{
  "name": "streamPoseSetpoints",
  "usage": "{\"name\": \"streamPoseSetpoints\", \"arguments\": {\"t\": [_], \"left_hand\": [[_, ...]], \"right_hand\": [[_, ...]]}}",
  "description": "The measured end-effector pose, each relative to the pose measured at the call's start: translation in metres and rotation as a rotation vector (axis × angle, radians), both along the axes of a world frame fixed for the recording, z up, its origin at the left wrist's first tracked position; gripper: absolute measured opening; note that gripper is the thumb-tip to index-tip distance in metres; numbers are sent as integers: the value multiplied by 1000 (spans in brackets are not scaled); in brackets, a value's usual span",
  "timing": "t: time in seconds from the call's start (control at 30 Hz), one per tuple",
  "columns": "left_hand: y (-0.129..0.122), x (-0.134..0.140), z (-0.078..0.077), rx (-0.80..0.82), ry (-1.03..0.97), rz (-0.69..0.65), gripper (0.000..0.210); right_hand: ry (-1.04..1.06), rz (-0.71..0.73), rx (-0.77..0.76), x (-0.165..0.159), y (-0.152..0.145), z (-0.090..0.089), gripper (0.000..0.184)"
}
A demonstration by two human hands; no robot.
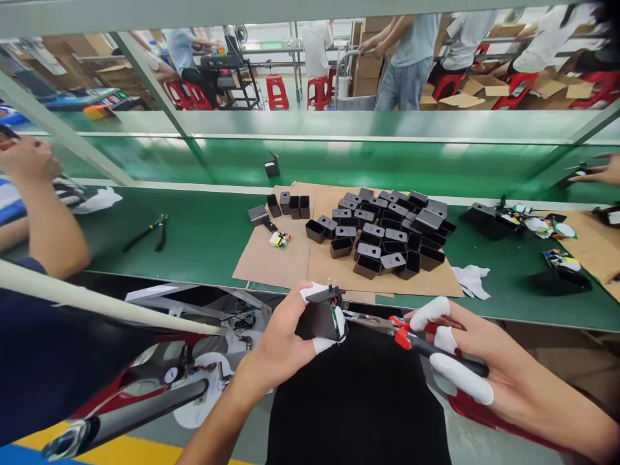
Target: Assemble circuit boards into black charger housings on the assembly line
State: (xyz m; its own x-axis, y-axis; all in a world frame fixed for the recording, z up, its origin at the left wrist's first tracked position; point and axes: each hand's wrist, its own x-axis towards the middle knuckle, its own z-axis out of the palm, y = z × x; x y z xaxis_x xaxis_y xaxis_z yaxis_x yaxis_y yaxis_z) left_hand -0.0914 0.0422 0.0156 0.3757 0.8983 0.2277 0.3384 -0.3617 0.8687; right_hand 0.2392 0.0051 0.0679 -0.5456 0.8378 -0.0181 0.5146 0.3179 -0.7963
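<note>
In front of my lap, my left hand [285, 326] grips a black plastic charger housing [317, 320] with white finger cots on its fingers. A cap with two plug pins [332, 287] sits at its top edge, and a circuit board with a white part [340, 321] shows at its open side. My right hand [465, 349], also in white finger cots, is closed around red-and-black long-nose pliers [409, 339]. The tips of the pliers reach the open side of the housing; whether they pinch anything there I cannot tell.
Many black housings [372, 232] stand on brown cardboard [271, 265] on the green bench. A small circuit board [279, 240] lies to their left. Black-handled pliers [148, 232] lie further left. Co-workers' arms [53, 213] show at both sides; more housings and boards [562, 274] are at right.
</note>
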Motion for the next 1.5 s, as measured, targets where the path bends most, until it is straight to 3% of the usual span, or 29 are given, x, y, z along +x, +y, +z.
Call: {"name": "streamPoseSetpoints", "arguments": {"t": [0.17,0.5,0.73,0.9,0.93,1.03,1.17,1.37,1.5], "left_hand": [[1,2,5,134,64,-67,49],[0,0,10,167,178,-127,57],[3,3,13,192,291,-181,67],[6,5,13,253,357,-205,68],[7,6,13,264,357,-203,67],[10,10,10,304,372,-193,65],[20,14,6,373,462,-206,65],[38,22,-8,295,520,-275,60],[54,35,-24,307,588,-246,49]], "right_hand": [[-40,43,-5,6,-2,0,13],[-30,33,6,7,0,8,25],[-149,38,0,15,-1,8,7],[-142,-40,51,18,3,7,7],[-156,-61,48,18,4,7,15],[-250,-89,-6,14,6,6,42],[-410,-35,-66,1,14,5,25],[-499,50,-14,-4,40,-7,39],[-562,68,50,-10,60,-20,32]]}}
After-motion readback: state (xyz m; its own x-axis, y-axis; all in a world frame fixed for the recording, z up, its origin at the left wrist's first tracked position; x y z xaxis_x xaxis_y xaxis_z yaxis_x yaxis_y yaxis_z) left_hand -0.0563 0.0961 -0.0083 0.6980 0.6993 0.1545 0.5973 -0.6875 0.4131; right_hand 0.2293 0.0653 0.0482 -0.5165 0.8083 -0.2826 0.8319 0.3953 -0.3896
